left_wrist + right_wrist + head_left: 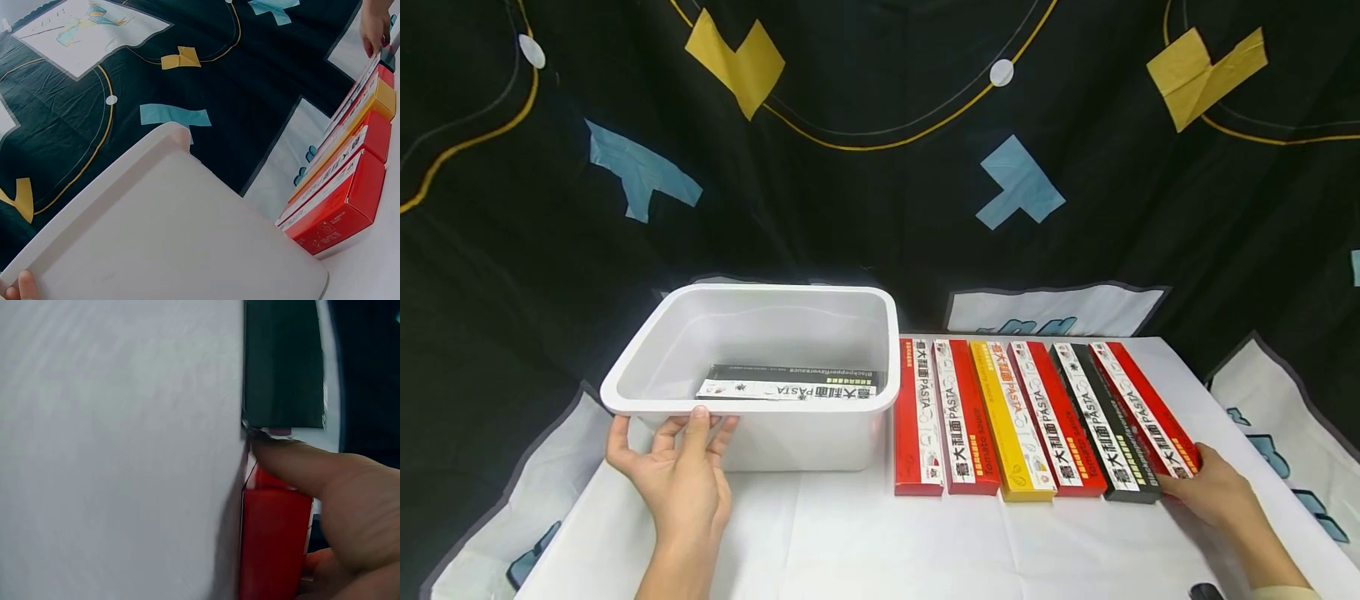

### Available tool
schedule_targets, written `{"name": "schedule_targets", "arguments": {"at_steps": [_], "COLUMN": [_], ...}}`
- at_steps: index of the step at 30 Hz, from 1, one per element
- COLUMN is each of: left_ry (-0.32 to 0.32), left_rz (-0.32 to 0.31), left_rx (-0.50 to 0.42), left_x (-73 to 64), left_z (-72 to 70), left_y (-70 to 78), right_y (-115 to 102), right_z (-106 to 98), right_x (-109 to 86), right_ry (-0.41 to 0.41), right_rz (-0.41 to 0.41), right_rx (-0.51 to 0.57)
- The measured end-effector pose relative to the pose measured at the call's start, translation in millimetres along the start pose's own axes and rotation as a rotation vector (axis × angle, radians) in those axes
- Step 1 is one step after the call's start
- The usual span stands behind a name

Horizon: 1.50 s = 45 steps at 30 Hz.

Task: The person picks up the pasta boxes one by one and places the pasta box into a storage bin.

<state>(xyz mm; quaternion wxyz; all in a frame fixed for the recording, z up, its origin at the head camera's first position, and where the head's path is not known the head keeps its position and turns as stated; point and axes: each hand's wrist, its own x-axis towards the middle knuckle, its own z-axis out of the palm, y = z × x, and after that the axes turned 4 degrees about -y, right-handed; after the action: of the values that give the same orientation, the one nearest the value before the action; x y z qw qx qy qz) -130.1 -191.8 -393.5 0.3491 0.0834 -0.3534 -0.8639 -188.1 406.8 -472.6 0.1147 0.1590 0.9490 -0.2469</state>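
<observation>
My left hand (681,487) grips the near rim of a white plastic bin (805,437), with one fingertip overlapping the rim and others beneath it. Inside the bin lies a black pasta box (790,382) with a white label strip. At the right end of a row of pasta boxes, my right hand (1217,492) holds the near end of a red pasta box (1138,392). In the right wrist view the thumb (300,464) lies along one side of this red box, close to the end of the neighbouring black pasta box (284,369). Other fingers are partly hidden behind the red box.
Between bin and right hand, a red box (907,417), another red one (973,417), a yellow one (997,417), a third red one (1063,408) and a black one (1123,417) lie side by side on the white table (925,550). A dark curtain (865,217) hangs behind.
</observation>
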Motion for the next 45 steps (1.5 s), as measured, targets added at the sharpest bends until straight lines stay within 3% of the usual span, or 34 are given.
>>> {"name": "schedule_targets", "arguments": {"at_steps": [3,13,21,28,34,45], "left_ry": [-0.001,0.005,-0.007,-0.001,0.002,0.009], "left_rz": [0.004,-0.005,0.009,0.019,0.012,0.005], "left_rx": [-0.003,-0.002,-0.017,-0.022,-0.018,-0.010], "left_x": [1.2,-0.3,1.0,0.2,-0.2,-1.0], "left_z": [1.0,2.1,1.8,1.5,2.0,1.7], "left_y": [0.9,1.1,1.3,0.4,0.8,0.2], "right_y": [4,0,-17,-25,-31,-54], "right_z": [4,-5,-25,-30,-40,-56], "right_x": [2.8,-6.7,-18.7,-30.2,-40.6,-59.2], "right_ry": [0.003,0.110,0.170,0.251,0.298,0.372], "right_rz": [-0.030,0.086,0.167,0.245,0.211,0.004], "right_rx": [0.007,0.181,0.428,0.475,0.540,0.526]}}
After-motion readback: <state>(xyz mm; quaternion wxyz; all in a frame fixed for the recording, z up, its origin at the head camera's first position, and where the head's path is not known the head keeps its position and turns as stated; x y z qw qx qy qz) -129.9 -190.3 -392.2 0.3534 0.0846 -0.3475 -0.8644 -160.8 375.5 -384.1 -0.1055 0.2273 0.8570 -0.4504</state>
